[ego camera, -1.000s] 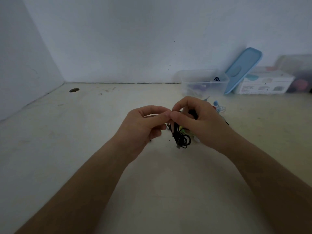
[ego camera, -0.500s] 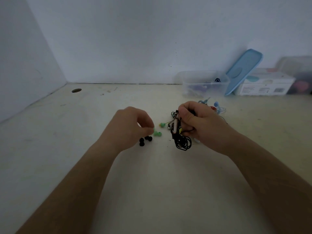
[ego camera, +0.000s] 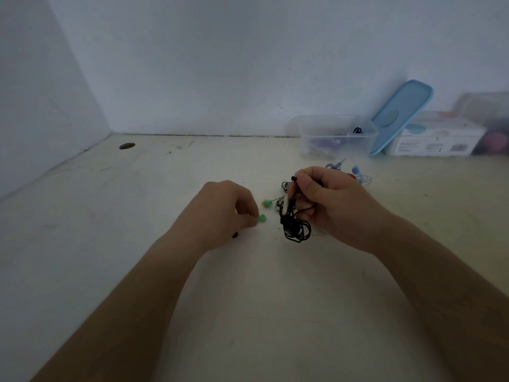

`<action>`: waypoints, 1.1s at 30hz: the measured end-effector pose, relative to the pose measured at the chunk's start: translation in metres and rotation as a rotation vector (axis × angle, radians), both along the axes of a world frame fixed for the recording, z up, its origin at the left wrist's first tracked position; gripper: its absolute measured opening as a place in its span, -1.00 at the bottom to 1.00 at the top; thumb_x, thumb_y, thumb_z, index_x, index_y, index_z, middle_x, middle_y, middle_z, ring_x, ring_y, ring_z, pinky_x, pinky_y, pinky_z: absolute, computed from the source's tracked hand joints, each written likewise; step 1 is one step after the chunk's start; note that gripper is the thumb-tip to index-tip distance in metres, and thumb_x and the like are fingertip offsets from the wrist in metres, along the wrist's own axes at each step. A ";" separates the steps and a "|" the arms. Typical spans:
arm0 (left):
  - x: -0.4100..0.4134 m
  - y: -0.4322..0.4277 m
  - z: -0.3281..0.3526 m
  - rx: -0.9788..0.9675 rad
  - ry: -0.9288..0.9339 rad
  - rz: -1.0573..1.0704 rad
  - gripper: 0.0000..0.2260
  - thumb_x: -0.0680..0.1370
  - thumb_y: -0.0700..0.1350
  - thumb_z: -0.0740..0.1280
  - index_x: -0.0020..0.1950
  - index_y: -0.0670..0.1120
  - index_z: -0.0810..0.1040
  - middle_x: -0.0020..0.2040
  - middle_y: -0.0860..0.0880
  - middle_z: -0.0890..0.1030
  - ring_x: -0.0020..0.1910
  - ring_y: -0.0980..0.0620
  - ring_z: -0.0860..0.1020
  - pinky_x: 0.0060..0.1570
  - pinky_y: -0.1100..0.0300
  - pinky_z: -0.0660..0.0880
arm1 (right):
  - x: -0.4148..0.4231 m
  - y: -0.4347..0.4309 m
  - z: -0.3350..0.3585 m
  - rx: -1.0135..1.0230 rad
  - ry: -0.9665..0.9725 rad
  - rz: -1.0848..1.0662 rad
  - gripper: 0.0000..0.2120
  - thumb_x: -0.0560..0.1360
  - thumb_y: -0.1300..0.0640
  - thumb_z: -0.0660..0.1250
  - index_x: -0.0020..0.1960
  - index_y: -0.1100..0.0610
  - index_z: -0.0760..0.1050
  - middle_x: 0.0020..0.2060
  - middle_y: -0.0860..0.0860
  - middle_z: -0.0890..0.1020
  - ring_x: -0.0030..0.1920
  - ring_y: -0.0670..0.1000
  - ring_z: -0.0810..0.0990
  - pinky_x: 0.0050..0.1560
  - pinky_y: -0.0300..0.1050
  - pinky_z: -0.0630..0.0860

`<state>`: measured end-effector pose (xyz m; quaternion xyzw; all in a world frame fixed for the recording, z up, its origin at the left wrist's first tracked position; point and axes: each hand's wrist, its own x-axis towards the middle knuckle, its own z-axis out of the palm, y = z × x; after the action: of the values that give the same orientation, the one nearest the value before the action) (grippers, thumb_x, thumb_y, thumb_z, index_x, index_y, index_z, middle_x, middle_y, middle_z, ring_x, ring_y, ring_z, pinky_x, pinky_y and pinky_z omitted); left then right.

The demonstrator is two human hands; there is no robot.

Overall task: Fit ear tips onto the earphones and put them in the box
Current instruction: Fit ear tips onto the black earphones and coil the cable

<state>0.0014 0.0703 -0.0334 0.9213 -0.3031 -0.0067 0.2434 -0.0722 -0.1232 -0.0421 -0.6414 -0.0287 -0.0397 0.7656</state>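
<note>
My right hand [ego camera: 333,208] grips black wired earphones [ego camera: 296,230]; one earbud stem pokes up past my thumb and the coiled cable hangs down onto the table. My left hand [ego camera: 223,213] is lowered to the table with fingers curled, fingertips beside a green ear tip [ego camera: 262,218]; what it pinches is hidden. A small black ear tip [ego camera: 235,235] peeks out under that hand. A second green earbud [ego camera: 266,202] lies between my hands. The clear plastic box [ego camera: 336,137] stands open at the back right with some earphones inside.
A blue lid [ego camera: 399,114] leans against the wall behind the box, beside a white carton [ego camera: 438,139]. Pale blue earphones [ego camera: 355,172] lie behind my right hand. A round hole [ego camera: 127,146] is in the table at the back left. Walls close the left and back.
My hands, pinched together a second ago, have parted. The left hand dropped to the table by the loose ear tips and now covers the black ones; the right keeps the black earphones.
</note>
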 end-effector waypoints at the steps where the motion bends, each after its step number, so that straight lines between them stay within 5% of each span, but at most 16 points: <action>1: -0.001 -0.001 0.002 -0.059 -0.014 0.006 -0.88 0.46 -0.09 0.50 -0.21 0.12 0.63 -0.24 0.16 0.61 -0.40 0.18 0.56 -0.40 0.48 0.41 | -0.001 0.000 0.000 -0.021 -0.006 0.008 -0.75 0.63 0.19 0.18 -0.18 0.21 0.50 -0.17 0.22 0.45 -0.41 -0.08 0.37 -0.37 -0.23 0.41; 5: -0.008 -0.004 0.009 -0.429 0.023 0.029 -0.93 0.47 -0.13 0.49 -0.15 0.03 0.66 -0.22 0.15 0.68 -0.26 0.22 0.63 -0.21 0.43 0.51 | -0.001 -0.001 -0.001 -0.095 0.004 0.007 -0.80 0.65 0.22 0.16 -0.11 0.23 0.48 -0.31 0.07 0.53 -0.42 -0.10 0.38 -0.40 -0.25 0.39; 8: -0.017 -0.008 0.013 -0.734 0.272 0.000 -0.91 0.46 -0.28 0.48 -0.07 -0.13 0.67 -0.17 -0.01 0.73 -0.19 0.06 0.69 -0.10 0.26 0.60 | 0.000 -0.001 -0.001 -0.130 -0.019 -0.012 -0.88 0.59 0.20 0.25 -0.08 0.21 0.52 -0.33 0.03 0.57 -0.45 -0.11 0.43 -0.39 -0.24 0.40; 13: -0.019 -0.016 0.002 -0.843 0.517 0.059 -0.86 0.42 -0.23 0.52 -0.07 -0.03 0.71 -0.07 -0.05 0.73 0.02 -0.13 0.67 0.11 -0.10 0.58 | -0.001 -0.002 0.002 -0.048 -0.039 -0.022 -0.82 0.42 0.15 0.35 -0.04 0.24 0.54 -0.35 0.06 0.60 -0.45 -0.09 0.44 -0.41 -0.24 0.42; 19: -0.022 -0.022 0.003 -1.103 0.843 0.021 -0.82 0.52 -0.41 0.33 0.06 -0.26 0.64 -0.07 -0.18 0.72 -0.04 -0.03 0.70 -0.02 0.27 0.61 | -0.001 -0.002 0.001 0.026 -0.047 -0.027 -0.85 0.37 0.18 0.40 -0.09 0.22 0.56 -0.35 0.11 0.62 -0.48 -0.09 0.43 -0.42 -0.27 0.43; 28: -0.021 -0.020 0.005 -1.119 0.838 0.032 -0.83 0.49 -0.38 0.36 0.05 -0.24 0.64 -0.05 -0.18 0.72 -0.07 0.00 0.70 -0.10 0.32 0.60 | -0.004 -0.002 0.004 0.001 -0.029 -0.058 -0.81 0.35 0.19 0.42 -0.05 0.21 0.61 -0.25 0.16 0.70 -0.42 -0.06 0.51 -0.39 -0.28 0.46; 33: -0.021 -0.019 0.005 -1.104 0.820 0.013 -0.74 0.30 -0.25 0.45 -0.01 -0.19 0.64 -0.09 -0.16 0.72 -0.07 -0.03 0.71 -0.13 0.30 0.60 | -0.004 -0.002 0.005 -0.041 -0.037 -0.071 -0.80 0.32 0.18 0.43 -0.07 0.18 0.64 -0.22 0.18 0.70 -0.41 -0.02 0.43 -0.40 -0.26 0.48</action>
<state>-0.0198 0.0509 -0.0286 0.5872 -0.1400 -0.1979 0.7723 -0.0763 -0.1252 -0.0374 -0.6569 -0.0209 -0.0782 0.7497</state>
